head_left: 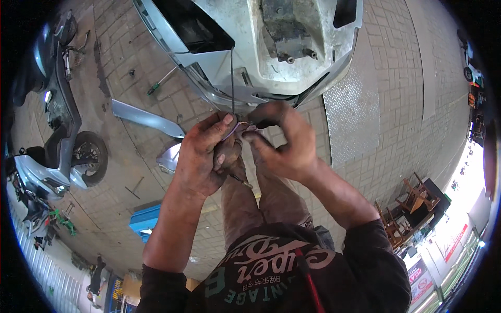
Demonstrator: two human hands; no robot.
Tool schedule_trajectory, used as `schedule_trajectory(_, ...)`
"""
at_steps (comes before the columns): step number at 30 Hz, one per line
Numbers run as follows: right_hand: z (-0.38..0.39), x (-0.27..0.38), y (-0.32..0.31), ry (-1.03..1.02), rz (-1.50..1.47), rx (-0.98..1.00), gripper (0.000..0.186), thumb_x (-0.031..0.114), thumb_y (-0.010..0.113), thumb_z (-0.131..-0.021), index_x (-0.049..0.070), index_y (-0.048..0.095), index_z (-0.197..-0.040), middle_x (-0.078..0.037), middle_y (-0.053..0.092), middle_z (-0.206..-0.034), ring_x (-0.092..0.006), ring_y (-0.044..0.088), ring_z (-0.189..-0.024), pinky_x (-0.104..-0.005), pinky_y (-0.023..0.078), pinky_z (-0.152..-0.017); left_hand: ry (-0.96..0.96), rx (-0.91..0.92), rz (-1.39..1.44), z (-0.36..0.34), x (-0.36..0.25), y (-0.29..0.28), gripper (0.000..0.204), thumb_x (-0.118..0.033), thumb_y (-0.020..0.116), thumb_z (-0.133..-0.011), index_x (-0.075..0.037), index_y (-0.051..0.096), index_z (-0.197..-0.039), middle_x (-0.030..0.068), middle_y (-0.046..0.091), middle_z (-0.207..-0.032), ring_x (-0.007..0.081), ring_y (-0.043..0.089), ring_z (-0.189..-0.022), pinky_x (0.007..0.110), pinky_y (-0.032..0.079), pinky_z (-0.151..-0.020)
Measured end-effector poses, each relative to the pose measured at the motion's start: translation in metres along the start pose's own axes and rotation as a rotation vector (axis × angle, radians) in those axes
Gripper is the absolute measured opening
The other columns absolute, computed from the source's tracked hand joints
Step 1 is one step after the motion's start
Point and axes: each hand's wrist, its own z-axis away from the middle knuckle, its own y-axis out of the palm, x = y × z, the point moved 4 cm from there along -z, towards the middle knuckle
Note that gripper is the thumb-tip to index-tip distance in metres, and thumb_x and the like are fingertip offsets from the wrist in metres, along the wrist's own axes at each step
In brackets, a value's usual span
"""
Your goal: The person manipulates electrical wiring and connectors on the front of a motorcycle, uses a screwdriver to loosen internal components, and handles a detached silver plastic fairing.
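A dark cable point(233, 78) hangs from the pale silver-blue scooter body point(292, 86) down to my hands. My left hand point(209, 148) is closed, with a thin purple wire point(230, 132) pinched between thumb and forefinger. What its lower fingers hold, near the dark end of the cable, is partly hidden. Close by on the right, my right hand point(289, 141) curls its thumb and forefinger around the wire's end, where a coppery strand shows. The fingertips are dark and the exact contact is hard to make out. Both hands are above my legs, just below the scooter body's edge.
On the paving lie a silver-blue panel point(148, 119), a green-handled screwdriver point(160, 81) and a blue box point(145, 221). A scooter point(60, 141) stands at the left. A checkered metal plate point(352, 115) lies right of the scooter body. Wooden chairs point(415, 201) are at the far right.
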Motion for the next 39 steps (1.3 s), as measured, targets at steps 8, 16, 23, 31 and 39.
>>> schedule_trajectory(8,-0.002,-0.008,0.013,0.656,-0.501,0.060,0.012,0.006,0.060,-0.082,-0.004,0.057,-0.089,-0.006,0.059,-0.082,-0.0177,0.057,-0.069,-0.0305,0.046,-0.055,0.022,0.011,-0.036,-0.002,0.001,-0.001,0.020,-0.026,0.058,-0.087,-0.006,0.056,-0.092,-0.0045,0.040,-0.051,0.0056,0.032,-0.038,0.022,0.024,-0.037)
schedule_trajectory(16,0.010,-0.019,0.008,0.755,-0.639,-0.075,0.013,0.008,0.053,-0.089,-0.004,0.055,-0.093,-0.007,0.059,-0.085,-0.0112,0.053,-0.075,-0.0266,0.045,-0.065,0.106,0.051,-0.170,-0.006,0.004,0.002,0.029,-0.027,0.064,-0.085,-0.001,0.058,-0.098,-0.0028,0.051,-0.067,0.0050,0.042,-0.052,0.019,0.030,-0.045)
schedule_trajectory(23,0.012,-0.017,-0.003,0.599,-0.604,-0.131,0.009,-0.002,0.054,-0.086,-0.004,0.056,-0.094,-0.006,0.059,-0.090,-0.0104,0.054,-0.083,-0.0257,0.045,-0.075,-0.002,0.265,-0.057,-0.013,0.004,-0.008,0.033,-0.027,0.068,-0.081,-0.001,0.060,-0.099,-0.0011,0.054,-0.072,0.0061,0.045,-0.057,0.019,0.031,-0.047)
schedule_trajectory(31,-0.014,-0.005,-0.002,0.183,-0.227,0.006,0.023,-0.005,0.058,-0.076,0.001,0.060,-0.099,-0.011,0.060,-0.098,-0.0207,0.058,-0.094,-0.0300,0.047,-0.081,0.164,0.140,-0.310,-0.014,-0.003,-0.018,0.028,-0.016,0.070,-0.079,-0.001,0.060,-0.101,0.0009,0.060,-0.082,0.0059,0.050,-0.066,0.019,0.037,-0.056)
schedule_trajectory(39,-0.047,0.005,0.000,-0.238,0.261,0.457,0.026,-0.001,0.066,-0.068,0.003,0.063,-0.093,-0.011,0.060,-0.106,-0.0290,0.058,-0.098,-0.0369,0.049,-0.084,0.325,0.033,-0.566,0.002,-0.014,-0.018,0.022,-0.004,0.065,-0.081,0.002,0.058,-0.102,0.0028,0.061,-0.091,0.0090,0.055,-0.084,0.023,0.045,-0.077)
